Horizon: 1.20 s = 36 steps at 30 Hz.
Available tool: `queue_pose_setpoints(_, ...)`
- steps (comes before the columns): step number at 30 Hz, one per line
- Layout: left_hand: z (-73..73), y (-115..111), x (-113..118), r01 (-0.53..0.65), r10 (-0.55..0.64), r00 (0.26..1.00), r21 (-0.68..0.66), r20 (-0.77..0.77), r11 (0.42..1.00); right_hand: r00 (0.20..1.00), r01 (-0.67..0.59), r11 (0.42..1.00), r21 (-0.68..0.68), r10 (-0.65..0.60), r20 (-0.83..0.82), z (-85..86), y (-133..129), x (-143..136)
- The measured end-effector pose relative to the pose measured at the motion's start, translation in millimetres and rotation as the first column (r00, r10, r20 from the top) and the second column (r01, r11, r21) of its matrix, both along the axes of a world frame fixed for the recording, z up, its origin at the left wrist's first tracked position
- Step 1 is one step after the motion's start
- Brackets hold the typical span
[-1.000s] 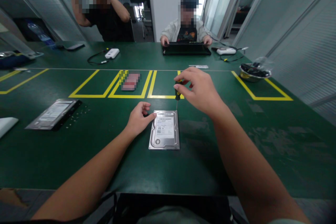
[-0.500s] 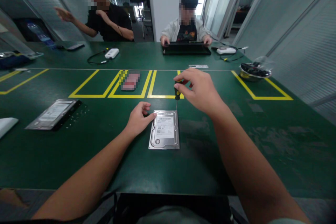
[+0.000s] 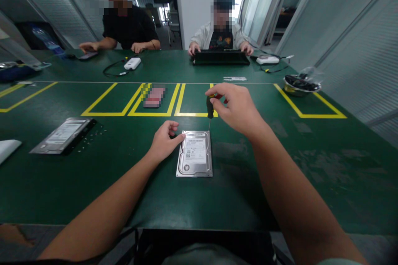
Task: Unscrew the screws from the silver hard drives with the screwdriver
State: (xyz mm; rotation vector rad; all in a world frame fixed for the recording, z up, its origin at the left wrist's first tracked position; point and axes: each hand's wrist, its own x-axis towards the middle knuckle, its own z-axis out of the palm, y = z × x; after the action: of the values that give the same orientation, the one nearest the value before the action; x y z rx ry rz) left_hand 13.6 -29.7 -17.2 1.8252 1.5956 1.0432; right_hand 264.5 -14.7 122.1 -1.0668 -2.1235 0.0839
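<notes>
The hard drive (image 3: pixel 195 153) could swivel, I'd judge, since only the thumb of a half-open left hand (image 3: pixel 161 143) steadies its edge; a leaning screwdriver (image 3: pixel 210 108) could skid off its one-o'clock corner. The drive lies at four o'clock from that hand, seven-thirty from the right hand (image 3: pixel 236 107) pinching the handle.

Bottle (image 3: pixel 46 39) at far left, capped person (image 3: pixel 220 39) opposite, white device (image 3: pixel 132 63) between them, filled bowl (image 3: pixel 298 90) at right

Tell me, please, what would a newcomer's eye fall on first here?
Probably the silver hard drive near the centre, with the right hand holding a screwdriver at its far right corner. The left hand is at its far left corner. Beyond, yellow outlines mark the green table.
</notes>
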Motion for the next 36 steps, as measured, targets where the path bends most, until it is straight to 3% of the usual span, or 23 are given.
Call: queue_pose_setpoints(36,0.8,0.2,0.1,0.01,-0.01,1.0,-0.003,-0.009,1.0,1.0,-0.001,0.999,0.042,0.002,-0.01,0.8,0.6,-0.7)
